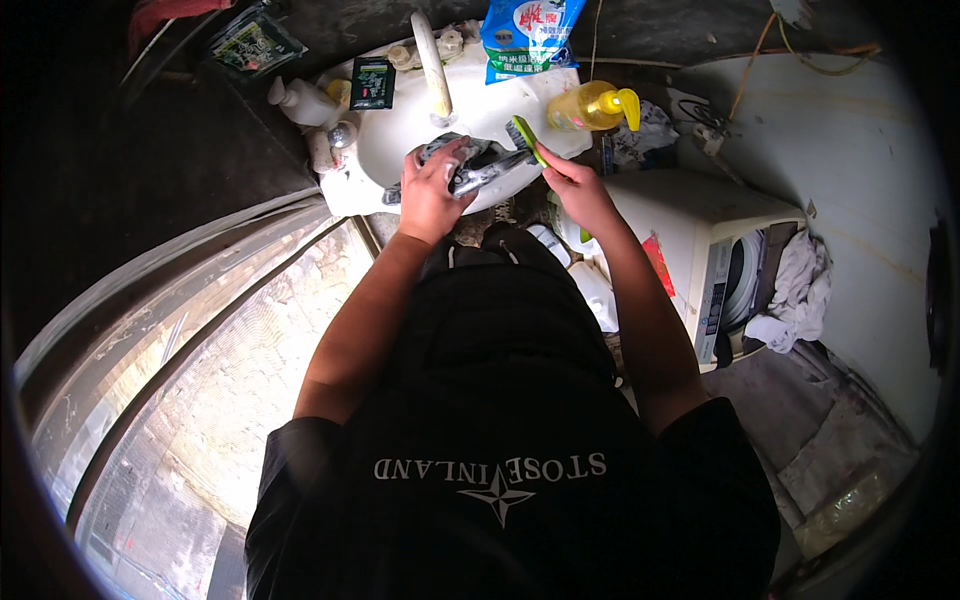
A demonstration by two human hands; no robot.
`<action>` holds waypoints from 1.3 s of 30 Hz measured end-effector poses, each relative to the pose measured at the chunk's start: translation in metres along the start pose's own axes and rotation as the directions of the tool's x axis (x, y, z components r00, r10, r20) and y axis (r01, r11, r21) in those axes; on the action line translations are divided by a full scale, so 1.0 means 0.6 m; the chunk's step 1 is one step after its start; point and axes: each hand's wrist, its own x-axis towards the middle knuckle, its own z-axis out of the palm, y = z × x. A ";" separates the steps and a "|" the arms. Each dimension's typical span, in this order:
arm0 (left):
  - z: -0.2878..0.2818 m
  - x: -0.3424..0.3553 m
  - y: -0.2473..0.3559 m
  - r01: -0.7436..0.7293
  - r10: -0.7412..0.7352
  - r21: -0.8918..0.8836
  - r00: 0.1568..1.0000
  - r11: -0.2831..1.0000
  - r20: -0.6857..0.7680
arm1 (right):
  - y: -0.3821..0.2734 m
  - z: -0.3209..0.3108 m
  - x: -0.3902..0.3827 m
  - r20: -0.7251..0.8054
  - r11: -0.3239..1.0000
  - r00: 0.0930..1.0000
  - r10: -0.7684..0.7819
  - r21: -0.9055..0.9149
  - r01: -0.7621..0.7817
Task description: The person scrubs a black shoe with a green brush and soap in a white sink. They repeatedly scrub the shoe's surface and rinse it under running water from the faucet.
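Observation:
Over the white sink, my left hand grips a dark, wet item streaked with white suds, which looks like a shoe. Its fingers are bent over the top and partly soapy. My right hand holds a green scrub brush by its handle, with the bristles at the right end of the dark item; whether they touch is unclear. A faucet stands behind the item. A yellow pump bottle sits on the sink's right side, and a blue detergent bag is at the back.
A white pump bottle and dark packets lie at the sink's left. A washing machine with pale cloths at its door stands to my right. A bright window is at left, containers below the sink.

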 end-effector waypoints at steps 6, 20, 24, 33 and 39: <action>0.000 0.018 0.003 0.033 -0.033 -0.209 0.999 0.977 0.004 | -0.042 -0.010 -0.018 0.187 0.762 0.946 0.264 0.561 -0.323; 0.004 0.008 -0.025 0.445 -0.342 -0.628 0.895 0.638 0.287 | -0.022 0.044 0.002 -0.011 1.000 1.000 -0.024 0.005 0.024; -0.021 -0.006 -0.030 0.487 -0.413 -0.762 0.854 0.427 0.315 | -0.028 0.091 0.004 -0.054 0.990 0.988 -0.142 -0.011 0.142; -0.050 -0.041 -0.070 0.539 -0.462 -0.836 0.770 0.101 0.440 | -0.029 0.125 0.024 0.051 0.968 0.997 -0.058 -0.240 0.069; -0.058 -0.066 -0.107 0.559 -0.503 -0.827 0.699 -0.060 0.508 | 0.028 0.124 0.049 0.024 0.938 0.999 -0.029 -0.344 0.035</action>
